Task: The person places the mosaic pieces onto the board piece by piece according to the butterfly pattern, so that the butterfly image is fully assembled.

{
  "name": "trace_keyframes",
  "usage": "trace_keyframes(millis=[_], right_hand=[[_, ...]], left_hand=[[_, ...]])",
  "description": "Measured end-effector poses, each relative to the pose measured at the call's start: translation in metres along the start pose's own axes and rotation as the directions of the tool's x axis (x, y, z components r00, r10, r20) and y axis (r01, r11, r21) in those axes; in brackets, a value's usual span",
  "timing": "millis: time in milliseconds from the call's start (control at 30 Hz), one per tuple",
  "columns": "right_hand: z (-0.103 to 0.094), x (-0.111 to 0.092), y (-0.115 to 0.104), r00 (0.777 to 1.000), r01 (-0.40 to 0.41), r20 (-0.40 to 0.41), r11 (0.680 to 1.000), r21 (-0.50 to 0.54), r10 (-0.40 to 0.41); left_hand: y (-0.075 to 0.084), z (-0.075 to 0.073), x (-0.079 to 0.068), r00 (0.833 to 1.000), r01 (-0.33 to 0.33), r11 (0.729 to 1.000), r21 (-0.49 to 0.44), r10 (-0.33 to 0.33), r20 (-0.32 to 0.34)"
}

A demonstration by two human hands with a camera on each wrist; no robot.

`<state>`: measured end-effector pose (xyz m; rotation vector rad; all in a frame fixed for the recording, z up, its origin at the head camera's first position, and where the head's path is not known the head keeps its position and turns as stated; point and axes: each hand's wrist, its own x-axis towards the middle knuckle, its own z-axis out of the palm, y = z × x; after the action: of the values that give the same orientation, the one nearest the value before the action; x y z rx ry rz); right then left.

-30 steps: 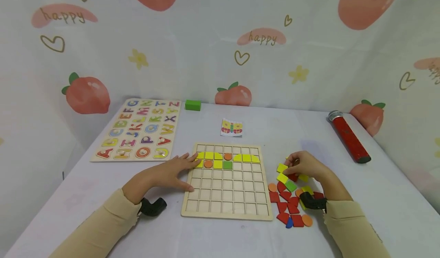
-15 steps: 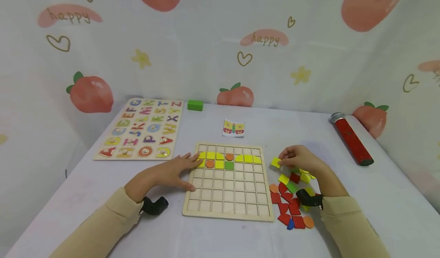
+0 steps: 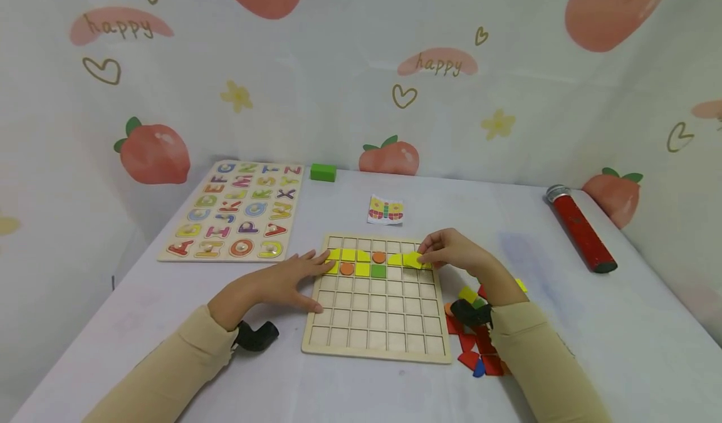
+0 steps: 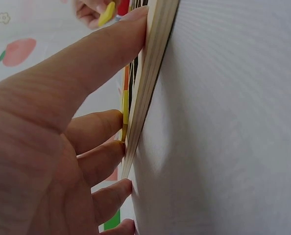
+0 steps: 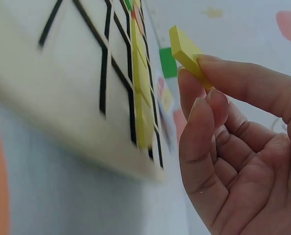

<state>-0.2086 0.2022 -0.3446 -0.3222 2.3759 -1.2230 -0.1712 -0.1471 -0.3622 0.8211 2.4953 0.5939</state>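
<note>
White worktop (image 3: 271,391) and surroundings, ordered from the near edge outward. Two tan sleeves (image 3: 163,360) enter from below, a black curved fitting (image 3: 256,336) at each wrist. Right of centre, loose pieces (image 3: 489,343) in red, yellow, green, orange and blue lie in a heap, partly hidden by the right forearm. Beside them lies a wooden grid board (image 3: 376,345), its near rows bare and its second and third rows from the far edge partly filled with yellow pieces, orange discs (image 3: 346,269) and one green square (image 3: 378,271). The left hand (image 3: 279,282) rests spread along the board's left edge, its grip wide and holding nothing. The right hand (image 3: 459,254) closes its grip in a pinch on a yellow tile (image 3: 412,261), held tilted above the board's far right part, apart from it in the right wrist view. Beyond lie a butterfly card (image 3: 386,210), an alphabet board (image 3: 224,259) at left, a red microphone (image 3: 581,232) at right and a green block (image 3: 323,173) near the rear. A white backdrop (image 3: 316,84) printed with peaches, flowers, hearts and "happy" closes the scene. Compared with half a second earlier, the right hand and tile have moved from beside the board to over it; the left hand keeps its place on the edge.
</note>
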Motion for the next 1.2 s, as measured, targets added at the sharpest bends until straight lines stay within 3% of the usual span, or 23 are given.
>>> trace_keyframes(millis=[567, 1000, 1200], right_hand=[[0.029, 0.018, -0.007, 1.0, -0.01, 0.004, 1.0, 0.0, 0.01], [0.039, 0.023, -0.007, 0.999, 0.054, 0.002, 0.995, -0.078, -0.054], [0.034, 0.017, -0.008, 0.999, 0.054, 0.0, 0.992, -0.112, -0.055]], left_hand=[[0.0, 0.001, -0.001, 1.0, 0.014, 1.0, 0.001, -0.014, -0.001], [-0.002, 0.0, -0.002, 1.0, -0.002, 1.0, 0.004, 0.002, -0.006], [0.0, -0.001, -0.001, 1.0, -0.007, 1.0, -0.001, 0.007, -0.003]])
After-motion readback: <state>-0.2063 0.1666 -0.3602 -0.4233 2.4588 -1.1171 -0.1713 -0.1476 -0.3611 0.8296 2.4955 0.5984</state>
